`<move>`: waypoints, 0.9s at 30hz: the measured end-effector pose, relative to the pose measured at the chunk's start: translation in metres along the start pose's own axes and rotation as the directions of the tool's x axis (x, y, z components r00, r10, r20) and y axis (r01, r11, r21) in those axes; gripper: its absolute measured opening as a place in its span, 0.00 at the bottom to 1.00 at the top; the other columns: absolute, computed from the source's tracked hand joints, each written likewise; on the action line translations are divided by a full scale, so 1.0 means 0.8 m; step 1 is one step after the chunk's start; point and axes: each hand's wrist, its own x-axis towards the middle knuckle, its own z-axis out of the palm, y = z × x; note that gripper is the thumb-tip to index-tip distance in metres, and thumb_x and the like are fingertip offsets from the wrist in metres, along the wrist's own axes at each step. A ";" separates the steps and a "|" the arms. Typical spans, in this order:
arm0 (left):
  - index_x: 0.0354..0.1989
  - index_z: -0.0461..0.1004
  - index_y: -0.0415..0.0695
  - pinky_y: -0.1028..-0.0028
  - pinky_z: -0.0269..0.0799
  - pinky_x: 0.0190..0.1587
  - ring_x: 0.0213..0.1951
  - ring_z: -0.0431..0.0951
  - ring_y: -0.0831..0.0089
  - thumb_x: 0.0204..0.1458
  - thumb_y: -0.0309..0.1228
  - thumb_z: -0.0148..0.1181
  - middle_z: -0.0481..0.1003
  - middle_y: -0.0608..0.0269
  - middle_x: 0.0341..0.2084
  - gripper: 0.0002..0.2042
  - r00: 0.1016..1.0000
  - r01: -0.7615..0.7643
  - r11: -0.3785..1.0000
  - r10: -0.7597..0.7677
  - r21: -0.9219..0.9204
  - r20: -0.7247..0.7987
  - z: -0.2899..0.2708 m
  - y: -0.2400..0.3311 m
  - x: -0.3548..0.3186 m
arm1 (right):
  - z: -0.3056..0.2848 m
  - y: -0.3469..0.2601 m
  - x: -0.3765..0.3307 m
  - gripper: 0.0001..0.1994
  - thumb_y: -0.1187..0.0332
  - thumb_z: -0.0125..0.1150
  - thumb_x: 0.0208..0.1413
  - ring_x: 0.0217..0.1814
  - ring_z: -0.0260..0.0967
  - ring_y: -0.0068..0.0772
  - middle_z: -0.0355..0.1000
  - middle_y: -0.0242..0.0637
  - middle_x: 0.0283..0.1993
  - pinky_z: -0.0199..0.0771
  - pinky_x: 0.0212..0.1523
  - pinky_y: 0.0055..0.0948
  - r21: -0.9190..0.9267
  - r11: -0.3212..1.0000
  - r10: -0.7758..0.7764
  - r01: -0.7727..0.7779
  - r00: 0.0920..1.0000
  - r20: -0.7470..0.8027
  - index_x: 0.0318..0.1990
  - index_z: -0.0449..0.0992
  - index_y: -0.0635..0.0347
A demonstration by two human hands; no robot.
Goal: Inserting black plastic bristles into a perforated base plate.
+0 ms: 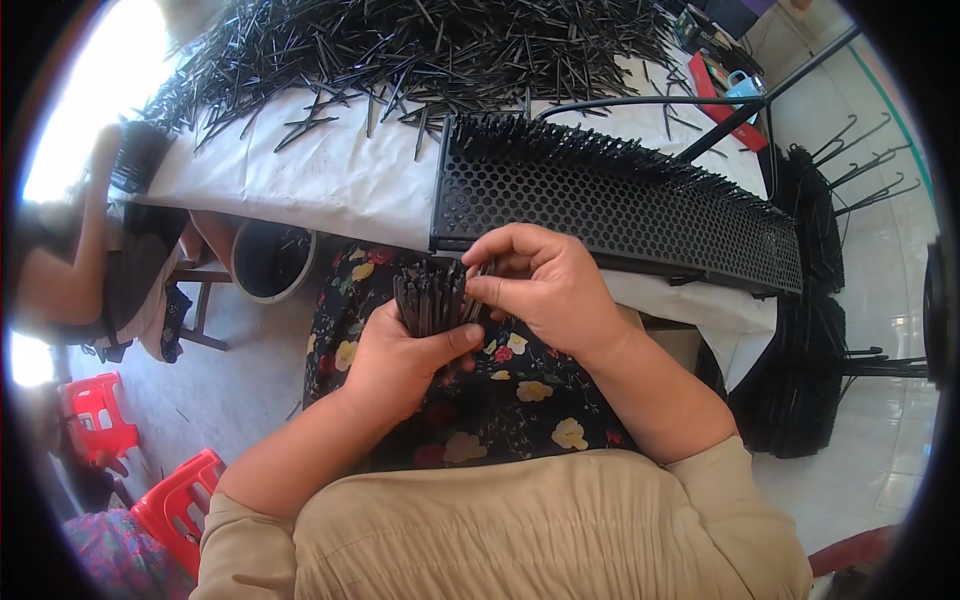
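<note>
Upright in my left hand is a bundle of thin black sticks, the fingers and thumb wrapped round its lower part. My right hand is at the bundle's upper right side, with thumb and forefinger pinched on a dark, thin stick there; its far end is hidden by the fingers. Both hands are above my lap, which is covered by a black floral cloth. Just beyond them stands a long black perforated rack with a row of black sticks standing along its far side.
A large heap of black sticks covers the far part of the white-covered table. Another person's arm is at the left, near a bucket. Red plastic stools stand lower left. Black bundles with hooks hang at the right.
</note>
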 end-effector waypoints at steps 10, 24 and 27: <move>0.47 0.72 0.37 0.75 0.70 0.20 0.26 0.77 0.72 0.50 0.23 0.64 0.77 0.58 0.31 0.15 0.985 0.170 0.982 -0.170 -0.085 0.005 -0.016 0.002 0.015 | -0.096 -0.016 0.045 0.06 0.80 0.59 0.58 0.40 0.77 0.25 0.78 0.40 0.38 0.78 0.38 0.21 -0.413 0.802 -0.591 0.431 0.667 -0.453 0.42 0.73 0.66; 0.52 0.69 0.38 0.70 0.76 0.26 0.34 0.78 0.68 0.54 0.21 0.56 0.77 0.54 0.38 0.16 0.959 0.265 0.950 -0.243 -0.163 0.143 -0.019 0.002 0.024 | -0.108 -0.027 0.078 0.07 0.76 0.66 0.51 0.36 0.78 0.23 0.80 0.35 0.32 0.74 0.35 0.20 -0.616 0.629 -0.700 0.474 0.690 -0.184 0.38 0.80 0.60; 0.52 0.69 0.38 0.70 0.76 0.27 0.33 0.78 0.69 0.56 0.23 0.56 0.77 0.54 0.37 0.15 0.959 0.270 0.952 -0.254 -0.141 0.123 -0.020 -0.003 0.026 | -0.109 -0.031 0.084 0.07 0.73 0.68 0.49 0.43 0.78 0.32 0.80 0.35 0.34 0.75 0.44 0.27 -0.756 0.480 -0.757 0.444 0.646 -0.101 0.37 0.81 0.59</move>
